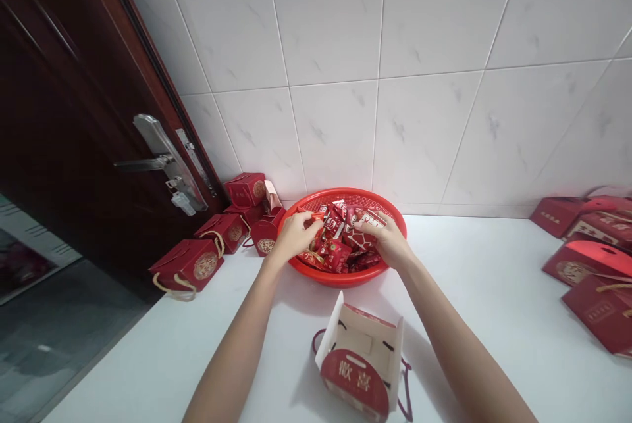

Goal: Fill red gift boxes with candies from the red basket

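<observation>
Both hands are over a red plastic basket (345,280) heaped with red-wrapped candies (336,253). At the basket's left side, my left hand (297,235) pinches a small orange-red wrapped candy (317,216) between thumb and fingers. My right hand (392,240), on the right side, grips a red-and-white candy packet (370,219); its fingers partly cover the packet. In front of the basket, between my forearms, an opened gift box (355,380) lies with its pale inside facing up. Gold characters mark its red flap, and dark cord handles stick out at both sides.
Several closed red gift boxes (185,265) with rope handles cluster on the left of the white table (474,278). More red boxes (600,301) lie at the right edge. A tiled wall (336,133) rises behind, and a dark door (74,114) with a metal handle stands at left.
</observation>
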A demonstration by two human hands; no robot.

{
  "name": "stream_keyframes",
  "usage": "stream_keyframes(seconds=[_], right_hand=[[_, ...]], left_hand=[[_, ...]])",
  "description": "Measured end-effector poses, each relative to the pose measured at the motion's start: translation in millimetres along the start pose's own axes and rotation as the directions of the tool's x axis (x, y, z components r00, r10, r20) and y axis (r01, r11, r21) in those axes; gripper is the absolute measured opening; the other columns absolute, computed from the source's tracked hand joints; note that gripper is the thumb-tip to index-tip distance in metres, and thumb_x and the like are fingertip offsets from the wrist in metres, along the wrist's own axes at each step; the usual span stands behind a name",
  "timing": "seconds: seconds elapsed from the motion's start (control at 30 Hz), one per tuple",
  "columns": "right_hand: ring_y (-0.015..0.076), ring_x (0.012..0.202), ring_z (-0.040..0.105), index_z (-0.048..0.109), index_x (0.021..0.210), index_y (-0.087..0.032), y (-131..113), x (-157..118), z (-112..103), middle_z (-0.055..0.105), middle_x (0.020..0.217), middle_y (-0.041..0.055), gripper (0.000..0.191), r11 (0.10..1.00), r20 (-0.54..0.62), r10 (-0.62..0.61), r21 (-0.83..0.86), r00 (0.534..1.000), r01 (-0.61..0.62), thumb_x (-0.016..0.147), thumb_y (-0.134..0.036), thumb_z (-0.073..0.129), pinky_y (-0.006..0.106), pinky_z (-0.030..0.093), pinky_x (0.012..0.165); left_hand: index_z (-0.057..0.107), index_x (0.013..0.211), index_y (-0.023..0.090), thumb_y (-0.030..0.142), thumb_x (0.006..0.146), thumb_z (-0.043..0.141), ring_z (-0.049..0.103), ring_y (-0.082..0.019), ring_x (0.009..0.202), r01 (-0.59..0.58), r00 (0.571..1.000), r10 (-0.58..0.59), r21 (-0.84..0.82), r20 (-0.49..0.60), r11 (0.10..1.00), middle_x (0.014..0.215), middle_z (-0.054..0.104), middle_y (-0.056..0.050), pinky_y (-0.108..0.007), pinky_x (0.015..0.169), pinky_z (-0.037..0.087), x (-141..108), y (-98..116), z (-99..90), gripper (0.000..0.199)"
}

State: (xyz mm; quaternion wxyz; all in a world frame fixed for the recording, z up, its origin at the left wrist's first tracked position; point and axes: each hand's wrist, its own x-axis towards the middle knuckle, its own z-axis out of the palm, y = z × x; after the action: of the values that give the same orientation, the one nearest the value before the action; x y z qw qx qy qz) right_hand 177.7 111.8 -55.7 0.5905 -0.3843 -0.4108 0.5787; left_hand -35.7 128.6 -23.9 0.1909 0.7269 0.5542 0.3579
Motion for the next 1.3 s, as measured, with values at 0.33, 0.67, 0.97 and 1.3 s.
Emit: stream_keyframes(seconds=[0.33,0.67,0.97,1.3], right_hand=[[0.0296,0.098,0.070,0.062,0.126,-0.025,6,5,-2,0.073,0.108,0.0071,0.073,1.000,-0.018,-0.003,-0.007,1.000,0.003,0.060,-0.035,0.090,0.040,0.058,0.078],[0.0293,0.096,0.070,0.062,0.127,-0.026,4,4,-2,0.073,0.105,0.0065,0.073,1.000,-0.012,0.014,-0.016,1.000,-0.015,0.059,-0.035,0.089,0.040,0.056,0.077],[0.0293,0.098,0.069,0.062,0.125,-0.025,4,4,-2,0.073,0.104,0.0058,0.071,1.000,0.002,-0.005,-0.015,1.000,0.005,0.060,-0.035,0.089,0.041,0.056,0.079],[0.0286,0.094,0.070,0.063,0.124,-0.024,1,3,0,0.073,0.103,0.0057,0.072,1.000,0.005,0.013,0.012,1.000,-0.013,0.058,-0.033,0.089,0.041,0.057,0.079]], left_hand=[[0.072,0.121,0.020,0.017,0.080,0.056,0.068,-0.027,0.116,-0.158,0.862,0.013,0.244,0.508,0.957,0.125,0.073,-0.008,-0.034,0.102,0.050,3,-8,12.2,0.045],[0.064,0.135,0.024,0.024,0.067,0.068,0.065,-0.032,0.119,-0.170,0.786,-0.001,0.218,0.619,0.961,0.133,0.068,-0.009,-0.033,0.098,0.049,4,-13,14.5,0.069],[0.060,0.058,0.023,0.030,0.059,0.072,0.057,-0.019,0.057,-0.069,0.817,-0.063,0.206,0.573,0.976,0.054,0.059,0.003,-0.026,0.054,0.036,0,-5,13.2,0.014],[0.063,0.088,0.021,0.048,0.057,0.082,0.062,-0.023,0.085,-0.022,0.977,0.040,-0.089,0.208,0.996,0.087,0.067,-0.001,-0.030,0.079,0.046,5,-11,11.4,0.045]])
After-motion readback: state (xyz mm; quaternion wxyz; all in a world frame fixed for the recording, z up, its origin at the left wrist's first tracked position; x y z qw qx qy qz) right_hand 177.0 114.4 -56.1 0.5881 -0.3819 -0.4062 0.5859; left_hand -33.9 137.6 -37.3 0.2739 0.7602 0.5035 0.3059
